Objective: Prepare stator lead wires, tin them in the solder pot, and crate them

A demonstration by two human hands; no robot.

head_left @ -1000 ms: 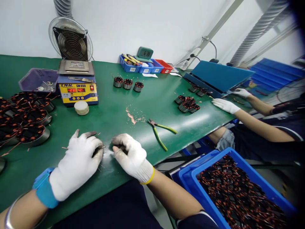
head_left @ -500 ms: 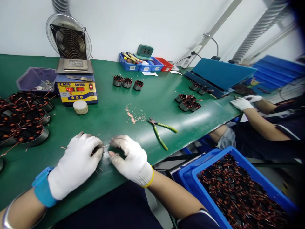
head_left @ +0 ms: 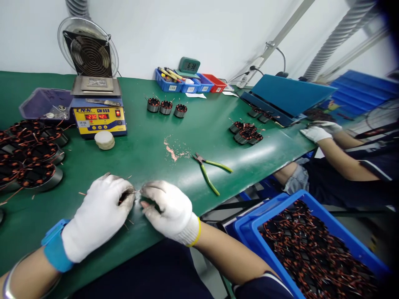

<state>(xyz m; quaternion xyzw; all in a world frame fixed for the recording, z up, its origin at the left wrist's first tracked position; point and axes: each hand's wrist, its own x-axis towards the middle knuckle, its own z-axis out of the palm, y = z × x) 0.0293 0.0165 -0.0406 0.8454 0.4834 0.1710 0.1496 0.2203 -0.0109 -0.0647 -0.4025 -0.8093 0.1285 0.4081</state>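
My left hand (head_left: 101, 211), in a white glove with a blue band at the wrist, is closed around a wound motor stator (head_left: 121, 199). Most of that stator is hidden by the fingers, but thin wire ends stick out on several sides. One wire end (head_left: 137, 192) points right, toward my right hand (head_left: 168, 209). The right hand, also gloved, has its fingers curved and a small gap between thumb and forefinger. Its fingertips are close to the wire end; whether they touch it I cannot make out. Green-handled cutting pliers (head_left: 204, 166) lie spread on the green bench (head_left: 149, 153).
Copper clippings (head_left: 171, 151) lie beyond my hands. Stators (head_left: 40, 176) crowd the left, near a solder pot (head_left: 99, 118) and a round white pad (head_left: 104, 140). Three stators (head_left: 166, 107) stand at the back. A blue crate (head_left: 274, 249) of stators is at lower right, a co-worker's gloved hands (head_left: 316, 133) beyond.
My right hand has shifted slightly left, and its fingers have drawn closer together near the wire end. My left hand keeps its grip in place.
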